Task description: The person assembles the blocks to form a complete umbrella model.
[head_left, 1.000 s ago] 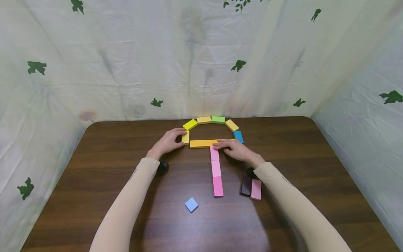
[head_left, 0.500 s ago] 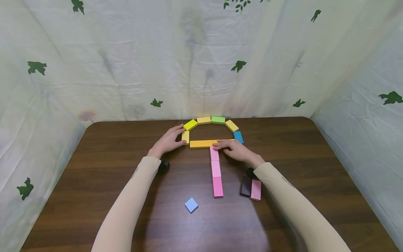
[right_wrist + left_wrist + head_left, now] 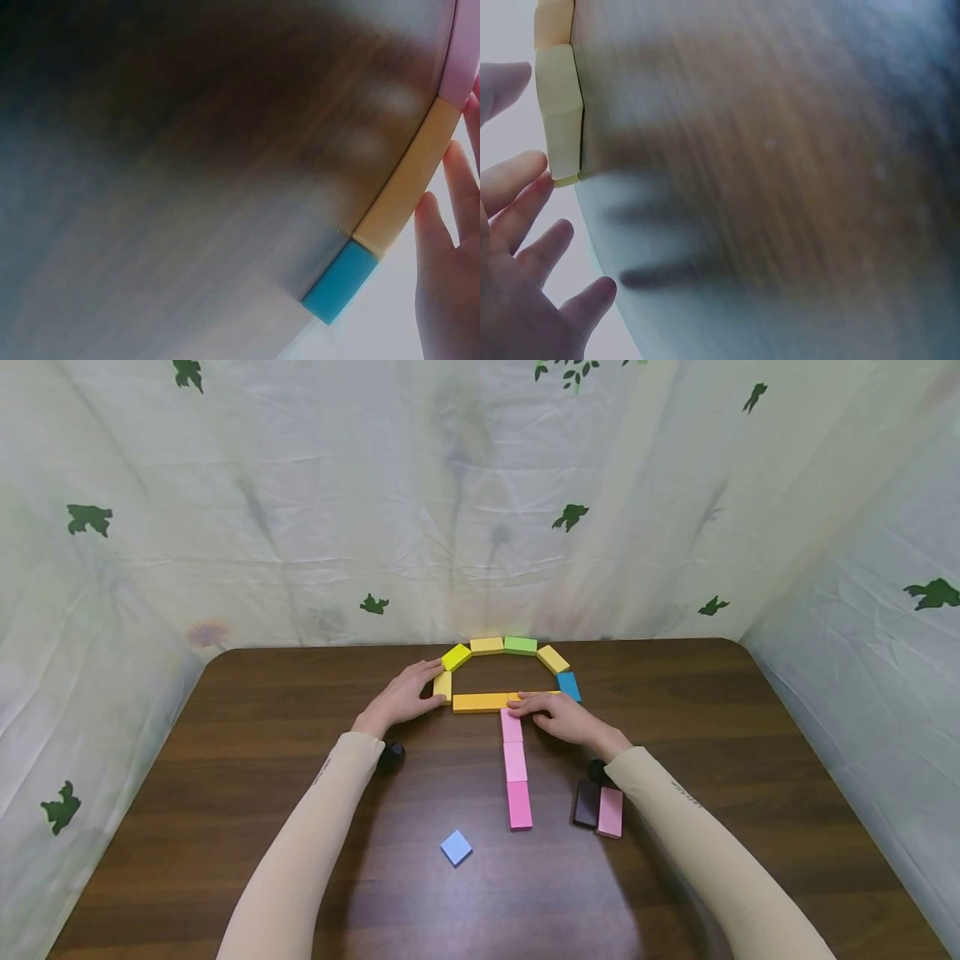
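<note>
Wooden blocks form an arch over a straight orange row on the table. My left hand [image 3: 399,697] lies along the arch's left side. Its forefinger touches the bright yellow block [image 3: 456,657], and its thumb is at the lower end of the pale yellow block [image 3: 442,687]. In the left wrist view its fingers are extended and spread. My right hand [image 3: 564,716] rests on the orange blocks [image 3: 480,702], partly covering the right one, fingertips near the top light pink block [image 3: 511,727]. In the right wrist view a blue block [image 3: 340,281] stands beside the orange one.
A column of pink blocks [image 3: 515,762] runs down from the orange row. A dark block [image 3: 586,802] and a dusty pink block [image 3: 611,812] lie by the right sleeve. A small light blue square [image 3: 456,848] lies nearer. White patterned cloth [image 3: 300,510] hangs behind the table.
My left forefinger has moved onto the bright yellow block, whose left end has shifted inward, tilting it more steeply. The left fingers have spread further along the arch. My right hand has stayed put.
</note>
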The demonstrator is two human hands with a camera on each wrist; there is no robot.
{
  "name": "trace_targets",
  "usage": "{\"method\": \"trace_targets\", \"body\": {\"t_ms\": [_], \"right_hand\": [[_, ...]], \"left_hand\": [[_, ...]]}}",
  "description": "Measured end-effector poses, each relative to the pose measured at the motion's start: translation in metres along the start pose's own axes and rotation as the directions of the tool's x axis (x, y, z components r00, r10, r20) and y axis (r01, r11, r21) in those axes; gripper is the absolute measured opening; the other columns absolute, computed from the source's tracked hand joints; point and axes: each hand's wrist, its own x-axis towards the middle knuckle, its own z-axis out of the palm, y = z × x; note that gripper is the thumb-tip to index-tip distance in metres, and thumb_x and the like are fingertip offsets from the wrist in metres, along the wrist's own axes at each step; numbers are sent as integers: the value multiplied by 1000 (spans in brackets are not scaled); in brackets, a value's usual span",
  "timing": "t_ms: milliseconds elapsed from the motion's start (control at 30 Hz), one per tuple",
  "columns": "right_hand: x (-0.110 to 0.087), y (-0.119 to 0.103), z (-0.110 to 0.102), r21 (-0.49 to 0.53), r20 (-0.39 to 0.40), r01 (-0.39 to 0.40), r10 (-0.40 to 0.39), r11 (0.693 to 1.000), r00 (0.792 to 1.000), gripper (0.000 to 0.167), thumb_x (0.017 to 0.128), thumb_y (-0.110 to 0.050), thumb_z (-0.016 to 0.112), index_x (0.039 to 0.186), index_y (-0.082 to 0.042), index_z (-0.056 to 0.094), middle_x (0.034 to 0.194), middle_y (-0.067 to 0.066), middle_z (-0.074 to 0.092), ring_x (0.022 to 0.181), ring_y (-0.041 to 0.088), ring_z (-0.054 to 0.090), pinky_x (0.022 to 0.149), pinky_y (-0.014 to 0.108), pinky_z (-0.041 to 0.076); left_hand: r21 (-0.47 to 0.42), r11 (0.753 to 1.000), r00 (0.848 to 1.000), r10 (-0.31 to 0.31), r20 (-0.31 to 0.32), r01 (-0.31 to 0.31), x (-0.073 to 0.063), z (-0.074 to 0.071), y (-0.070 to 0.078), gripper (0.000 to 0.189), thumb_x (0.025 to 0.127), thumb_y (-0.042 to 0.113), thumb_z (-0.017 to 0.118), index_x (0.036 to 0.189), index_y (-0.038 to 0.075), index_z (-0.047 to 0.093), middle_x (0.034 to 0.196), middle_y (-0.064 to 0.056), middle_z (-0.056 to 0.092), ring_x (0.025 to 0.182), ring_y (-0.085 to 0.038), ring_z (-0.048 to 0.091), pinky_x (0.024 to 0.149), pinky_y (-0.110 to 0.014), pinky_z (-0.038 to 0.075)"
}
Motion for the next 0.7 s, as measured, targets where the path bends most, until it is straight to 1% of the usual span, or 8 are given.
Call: {"method": "trace_targets", "body": {"t_ms": [300, 500, 700], "right_hand": [[0, 1, 1, 8, 0, 2, -2, 1000, 1000, 40, 90, 7, 48, 125, -5, 64, 131, 6, 58, 132, 24, 42, 104, 43, 35], [1, 4, 1, 17, 4, -1, 1, 1000, 1000, 40, 91, 7, 49, 125, -5, 64, 130, 4, 59, 132, 22, 41, 105, 41, 35], [1, 6, 1, 20, 8, 0, 0, 1000, 1000, 40, 90, 7, 49, 125, -5, 64, 130, 4, 59, 133, 23, 41, 105, 41, 35]], "left_hand": [[-2, 1000, 1000, 25, -18, -25, -6, 0, 0, 64, 95, 32, 58, 146, 0, 36, 153, -15, 28, 140, -35, 20, 110, -51, 20], [-5, 1000, 1000, 16, -19, -16, -11, 1, -1, 62, 95, 30, 59, 146, 1, 37, 151, -17, 32, 141, -35, 20, 110, -52, 19], [4, 1000, 1000, 14, -23, -14, -12, 1, 0, 59, 95, 26, 59, 145, 1, 39, 149, -18, 35, 141, -35, 20, 110, -54, 19]]}}
